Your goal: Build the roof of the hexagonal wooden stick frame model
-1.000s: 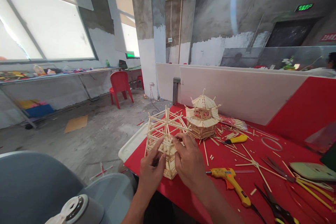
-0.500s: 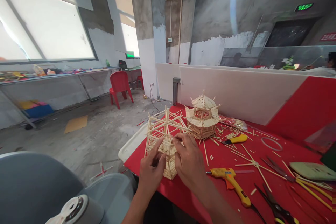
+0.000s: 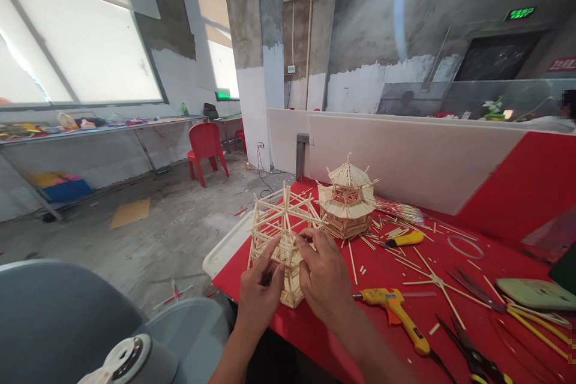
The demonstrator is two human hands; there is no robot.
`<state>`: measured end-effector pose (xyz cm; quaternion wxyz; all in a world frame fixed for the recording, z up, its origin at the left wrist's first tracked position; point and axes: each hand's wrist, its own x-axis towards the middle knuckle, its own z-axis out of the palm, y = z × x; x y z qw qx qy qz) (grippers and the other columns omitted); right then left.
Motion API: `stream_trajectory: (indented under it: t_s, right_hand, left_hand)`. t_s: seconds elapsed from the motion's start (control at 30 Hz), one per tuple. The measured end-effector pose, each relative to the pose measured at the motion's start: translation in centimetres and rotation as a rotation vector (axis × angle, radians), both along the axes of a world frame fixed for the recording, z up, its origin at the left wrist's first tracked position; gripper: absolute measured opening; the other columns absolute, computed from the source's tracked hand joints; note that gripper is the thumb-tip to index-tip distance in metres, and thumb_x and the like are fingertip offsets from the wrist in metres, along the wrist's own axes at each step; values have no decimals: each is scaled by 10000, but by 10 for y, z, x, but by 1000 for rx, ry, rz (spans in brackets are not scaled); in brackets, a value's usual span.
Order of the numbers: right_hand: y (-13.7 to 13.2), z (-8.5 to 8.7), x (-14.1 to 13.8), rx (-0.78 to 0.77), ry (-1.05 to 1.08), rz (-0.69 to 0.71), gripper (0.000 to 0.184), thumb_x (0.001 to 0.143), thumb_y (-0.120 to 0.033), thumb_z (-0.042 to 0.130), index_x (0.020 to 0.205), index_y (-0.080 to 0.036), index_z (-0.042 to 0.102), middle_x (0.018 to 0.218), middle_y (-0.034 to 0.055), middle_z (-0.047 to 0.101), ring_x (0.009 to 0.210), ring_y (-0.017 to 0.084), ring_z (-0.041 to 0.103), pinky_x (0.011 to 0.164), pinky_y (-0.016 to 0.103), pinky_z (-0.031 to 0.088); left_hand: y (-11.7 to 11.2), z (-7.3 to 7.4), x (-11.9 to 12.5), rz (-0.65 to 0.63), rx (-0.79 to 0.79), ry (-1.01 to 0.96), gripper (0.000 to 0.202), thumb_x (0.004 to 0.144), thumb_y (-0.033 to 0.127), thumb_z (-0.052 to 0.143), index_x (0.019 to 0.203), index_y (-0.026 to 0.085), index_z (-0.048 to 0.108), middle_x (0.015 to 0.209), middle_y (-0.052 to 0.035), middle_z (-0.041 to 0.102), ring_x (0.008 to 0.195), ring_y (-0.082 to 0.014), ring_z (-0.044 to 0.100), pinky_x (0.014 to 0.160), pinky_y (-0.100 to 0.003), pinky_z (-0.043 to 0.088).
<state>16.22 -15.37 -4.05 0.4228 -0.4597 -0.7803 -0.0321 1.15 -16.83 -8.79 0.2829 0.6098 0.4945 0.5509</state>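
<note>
A pavilion model of thin wooden sticks (image 3: 291, 291), with an open roof frame, stands at the red table's near left edge. On its near left side my left hand (image 3: 263, 281) is closed, its fingertips pressed to the sticks below the roof frame. My right hand (image 3: 323, 267) pinches the sticks on the near right, thumb and forefinger close to the left fingertips. Whether a separate small stick lies between the fingers is hidden. Just behind stands a second stick pavilion (image 3: 348, 198) with filled roofs.
On the red table (image 3: 315, 348) lie a yellow glue gun (image 3: 396, 312), a utility knife (image 3: 407, 238), scissors (image 3: 472, 351), a star of joined sticks (image 3: 435, 279) and scattered sticks. A white partition (image 3: 396, 162) borders the back. A grey chair (image 3: 189, 330) holds a white canister (image 3: 144, 360).
</note>
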Motion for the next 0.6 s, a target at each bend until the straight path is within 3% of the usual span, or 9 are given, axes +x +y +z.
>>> stream_trajectory:
  t_s: [0.6]
  right_hand:
    - [1,-1,-1,18,16,11,509,799,10,449,1244,-146,640,1093,117,608,1040,258,533,926,432,497]
  left_hand:
    - [0,-1,0,-4,-10,-34,564,905,309,581,1447,174,501,579,70,401,508,-90,369,498,-187,326]
